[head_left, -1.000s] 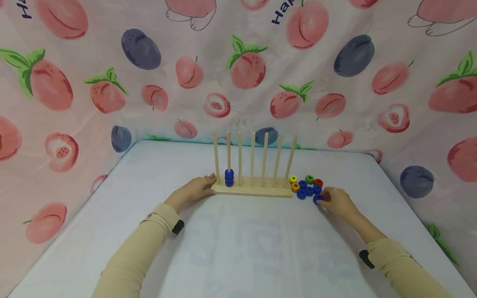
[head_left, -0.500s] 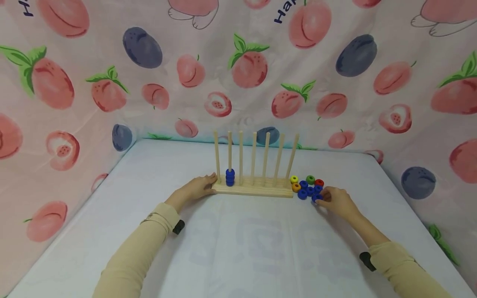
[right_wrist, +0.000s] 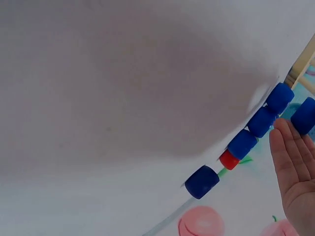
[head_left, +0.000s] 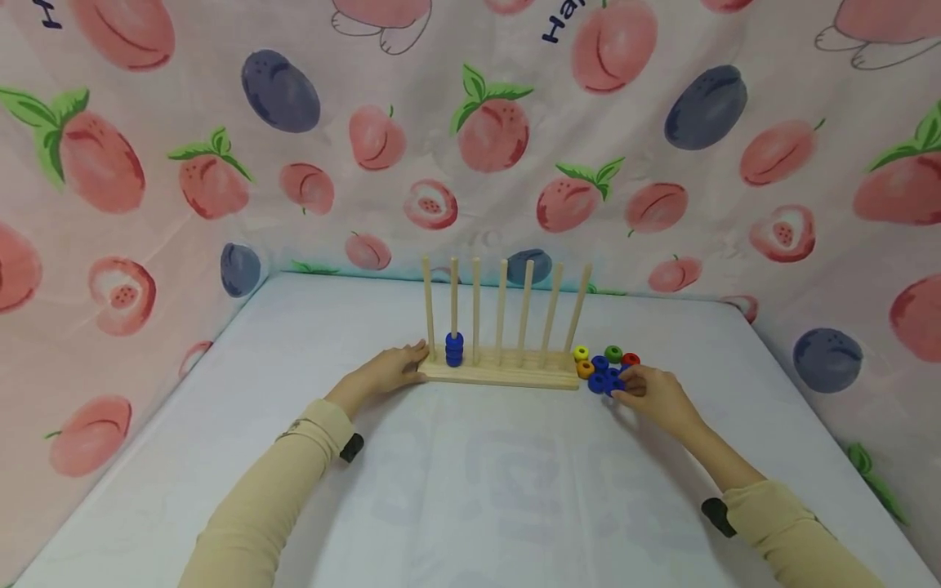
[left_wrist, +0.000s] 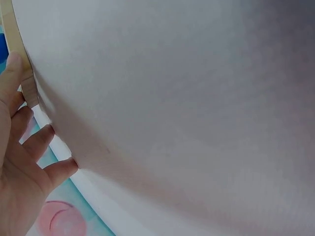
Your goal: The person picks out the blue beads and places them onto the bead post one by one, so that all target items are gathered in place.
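A wooden peg rack [head_left: 500,374] stands across the table, with several upright pegs. Three blue beads [head_left: 454,349] are stacked on its second peg from the left. My left hand [head_left: 385,369] grips the rack's left end; in the left wrist view its fingers [left_wrist: 37,142] are spread by the wood. At the rack's right end, my right hand [head_left: 657,398] pinches a blue bead [right_wrist: 304,116] at the fingertips, just above other loose blue beads [right_wrist: 263,121]. The thumb is out of sight in the right wrist view.
Beside the rack's right end lie a yellow bead [head_left: 581,353], an orange bead [head_left: 585,370], a green bead [head_left: 613,354] and a red bead [head_left: 631,359]. Fruit-patterned cloth [head_left: 309,229] hangs behind and beside the white table [head_left: 470,490].
My right hand has moved a little left with the blue bead, towards the loose beads. The left hand keeps its place on the rack.
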Motion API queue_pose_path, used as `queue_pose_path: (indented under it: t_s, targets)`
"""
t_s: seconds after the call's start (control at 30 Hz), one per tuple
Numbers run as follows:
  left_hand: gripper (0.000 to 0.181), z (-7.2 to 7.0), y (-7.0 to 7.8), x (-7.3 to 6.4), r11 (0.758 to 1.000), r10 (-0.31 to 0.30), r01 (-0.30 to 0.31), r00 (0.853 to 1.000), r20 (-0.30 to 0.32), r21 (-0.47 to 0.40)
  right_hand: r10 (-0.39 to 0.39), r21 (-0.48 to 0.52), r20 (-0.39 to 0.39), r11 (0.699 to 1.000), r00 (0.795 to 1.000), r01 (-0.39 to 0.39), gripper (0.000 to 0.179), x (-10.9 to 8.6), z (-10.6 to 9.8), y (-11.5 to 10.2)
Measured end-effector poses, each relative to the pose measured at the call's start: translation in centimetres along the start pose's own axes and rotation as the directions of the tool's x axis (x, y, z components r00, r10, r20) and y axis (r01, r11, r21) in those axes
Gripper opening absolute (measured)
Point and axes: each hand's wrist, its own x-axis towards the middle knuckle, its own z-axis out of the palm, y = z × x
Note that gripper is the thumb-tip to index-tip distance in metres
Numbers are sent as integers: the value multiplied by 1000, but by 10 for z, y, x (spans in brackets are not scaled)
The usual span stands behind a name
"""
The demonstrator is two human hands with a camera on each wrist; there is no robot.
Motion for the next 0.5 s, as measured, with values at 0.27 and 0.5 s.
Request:
queue_pose_path:
  t_s: [0.27,0.5]
  targets:
    - [61,2,0,0,1000,-4,4,1000,-2,-9,-38,30,-6,999,999,38,24,1,0,-8]
    - [62,0,2,1,1000,-8,8,1000,1,-15,-72,30,-12,997,997,72,27,4,1,-17]
